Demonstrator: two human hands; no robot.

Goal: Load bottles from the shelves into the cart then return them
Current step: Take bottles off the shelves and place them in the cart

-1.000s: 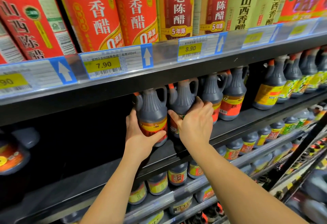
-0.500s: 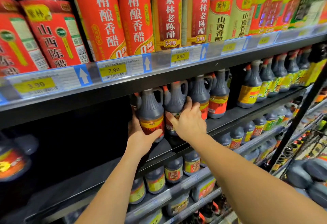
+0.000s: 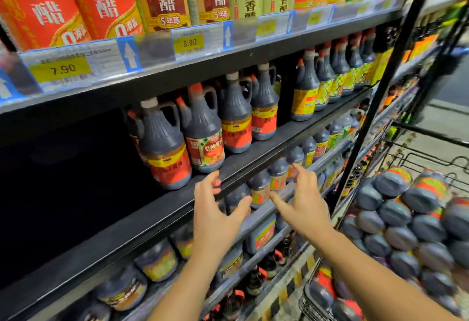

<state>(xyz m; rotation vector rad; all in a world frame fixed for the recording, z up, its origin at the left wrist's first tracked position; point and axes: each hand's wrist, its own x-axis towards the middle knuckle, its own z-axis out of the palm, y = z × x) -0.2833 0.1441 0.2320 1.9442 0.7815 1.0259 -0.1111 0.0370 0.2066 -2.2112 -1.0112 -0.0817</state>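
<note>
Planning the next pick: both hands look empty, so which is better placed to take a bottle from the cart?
Probably right. The right hand, open, is nearer the cart, whose piled bottles lie on that side; the left hand, also open, is by the shelf.

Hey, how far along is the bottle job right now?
Done: dark handled jugs with red labels stand on the black middle shelf. In hand: nothing; left hand and right hand are open, off the jugs. Remaining: a pile of dark bottles in the black wire cart, likely awaiting return.
</note>
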